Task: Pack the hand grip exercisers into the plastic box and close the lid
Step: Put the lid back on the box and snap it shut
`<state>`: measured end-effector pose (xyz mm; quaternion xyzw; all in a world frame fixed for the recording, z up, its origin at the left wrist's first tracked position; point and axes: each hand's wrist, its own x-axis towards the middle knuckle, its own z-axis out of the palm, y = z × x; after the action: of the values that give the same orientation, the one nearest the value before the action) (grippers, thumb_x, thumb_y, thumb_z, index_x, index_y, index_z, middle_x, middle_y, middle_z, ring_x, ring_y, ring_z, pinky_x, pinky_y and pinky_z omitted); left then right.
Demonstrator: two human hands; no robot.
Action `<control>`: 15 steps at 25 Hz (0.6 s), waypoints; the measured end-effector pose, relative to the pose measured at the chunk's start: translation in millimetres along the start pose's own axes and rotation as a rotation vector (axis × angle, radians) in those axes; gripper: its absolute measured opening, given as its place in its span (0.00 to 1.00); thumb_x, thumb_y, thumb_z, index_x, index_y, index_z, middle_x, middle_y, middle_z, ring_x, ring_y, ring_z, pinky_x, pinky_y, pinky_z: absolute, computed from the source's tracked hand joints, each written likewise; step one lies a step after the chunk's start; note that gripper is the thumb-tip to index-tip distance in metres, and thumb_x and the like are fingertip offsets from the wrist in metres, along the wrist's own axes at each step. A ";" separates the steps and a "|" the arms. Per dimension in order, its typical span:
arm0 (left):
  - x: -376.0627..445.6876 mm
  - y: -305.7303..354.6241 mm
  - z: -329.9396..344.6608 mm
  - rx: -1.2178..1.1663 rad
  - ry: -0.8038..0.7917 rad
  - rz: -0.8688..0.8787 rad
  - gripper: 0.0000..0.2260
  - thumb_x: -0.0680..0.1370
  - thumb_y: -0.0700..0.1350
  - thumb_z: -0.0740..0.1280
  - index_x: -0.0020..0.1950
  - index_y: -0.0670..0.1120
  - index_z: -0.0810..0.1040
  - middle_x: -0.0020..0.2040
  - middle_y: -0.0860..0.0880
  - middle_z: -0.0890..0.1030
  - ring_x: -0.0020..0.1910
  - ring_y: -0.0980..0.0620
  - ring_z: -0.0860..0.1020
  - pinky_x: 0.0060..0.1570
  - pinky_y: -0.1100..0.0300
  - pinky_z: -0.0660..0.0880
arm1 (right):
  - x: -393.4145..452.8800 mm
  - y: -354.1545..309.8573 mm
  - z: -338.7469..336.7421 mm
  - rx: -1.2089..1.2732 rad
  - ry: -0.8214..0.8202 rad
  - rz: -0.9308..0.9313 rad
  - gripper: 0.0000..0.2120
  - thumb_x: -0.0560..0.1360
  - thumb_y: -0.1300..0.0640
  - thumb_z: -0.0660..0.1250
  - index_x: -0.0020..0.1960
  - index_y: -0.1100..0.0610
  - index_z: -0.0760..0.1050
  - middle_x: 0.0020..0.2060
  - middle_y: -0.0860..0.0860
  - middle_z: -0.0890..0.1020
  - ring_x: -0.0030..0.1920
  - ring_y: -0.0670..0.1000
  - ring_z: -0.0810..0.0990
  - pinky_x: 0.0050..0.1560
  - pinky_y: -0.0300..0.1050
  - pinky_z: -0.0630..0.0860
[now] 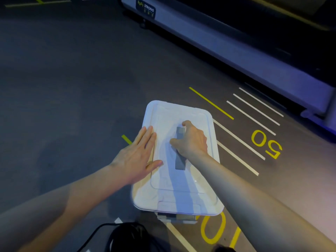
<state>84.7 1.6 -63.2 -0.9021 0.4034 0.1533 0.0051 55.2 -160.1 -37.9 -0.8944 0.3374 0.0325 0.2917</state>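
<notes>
A white plastic box stands on the dark floor with its lid [181, 193] lying flat on top. A grey handle [180, 161] runs along the lid's middle. My right hand [193, 140] grips that handle, fingers curled round it. My left hand [138, 157] lies flat on the lid's left edge, fingers straight, thumb stretched across the lid. A grey latch [177, 218] shows under the lid's near edge. No hand grip exercisers are visible; the box's inside is hidden by the lid.
A treadmill base [227, 44] runs along the far right. White and yellow floor lines [254, 115] and yellow numbers [267, 142] lie right of the box. A black bag or cable bundle [131, 237] sits at the bottom edge near me.
</notes>
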 end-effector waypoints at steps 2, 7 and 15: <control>2.8 1.6 7.3 -0.032 -0.009 0.020 0.40 0.70 0.65 0.38 0.74 0.41 0.35 0.70 0.48 0.28 0.71 0.49 0.30 0.70 0.57 0.61 | -1.0 6.3 3.6 -0.048 -0.014 0.007 0.26 0.71 0.54 0.67 0.68 0.50 0.65 0.55 0.53 0.76 0.52 0.57 0.73 0.42 0.44 0.67; 9.7 -2.6 23.2 0.002 0.051 0.020 0.47 0.63 0.68 0.20 0.74 0.41 0.37 0.74 0.47 0.32 0.72 0.47 0.31 0.67 0.59 0.66 | 4.7 10.2 2.6 -0.444 0.005 -0.150 0.09 0.76 0.53 0.59 0.52 0.57 0.70 0.46 0.54 0.70 0.44 0.57 0.70 0.39 0.45 0.64; 21.2 -6.5 16.7 0.008 0.102 0.059 0.43 0.68 0.65 0.35 0.74 0.38 0.53 0.77 0.42 0.46 0.75 0.43 0.39 0.74 0.52 0.47 | 68.6 52.1 5.3 -0.550 -0.039 -0.287 0.34 0.76 0.33 0.44 0.77 0.47 0.41 0.77 0.46 0.42 0.76 0.58 0.40 0.71 0.65 0.42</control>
<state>98.1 -7.2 -85.8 -0.8964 0.4301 0.1055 -0.0165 76.3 -228.7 -85.8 -0.9775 0.1807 0.0984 0.0466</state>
